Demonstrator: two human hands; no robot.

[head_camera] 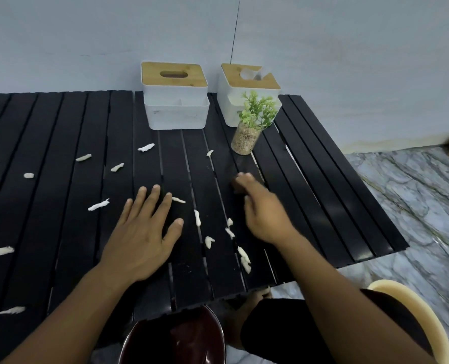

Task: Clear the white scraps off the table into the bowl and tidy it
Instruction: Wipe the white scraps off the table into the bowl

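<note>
The white scraps (197, 218) are small, torn, twisted bits, pale against the black slatted table (60, 127). The dark reddish bowl (192, 334) sits low at the table's near edge, partly under it. One loose cluster of scraps lies on the slats just beyond the bowl and a little to its right. The others are strewn farther beyond the bowl and off to its left, reaching the table's left side.

The left hand (139, 235) lies beyond the bowl, palm down on the slats with fingers straight and spread, holding nothing. One scrap lies right at its fingertips. The right hand (265, 216) reaches out beyond the bowl and to its right, fingers curled downward near the tabletop. It is smeared with motion, and a brownish patch at its fingertips could be fingers or something gripped, so I cannot tell whether it holds anything.

Farthest from the bowl, against the wall, stand two white tissue boxes (175, 101) with wooden lids, and a small plant jar (245, 140) just in front of the right-hand one. A cream tub (412, 316) right of the bowl is partly hidden by the right arm. The bowl's lower part is cut off by the frame.
</note>
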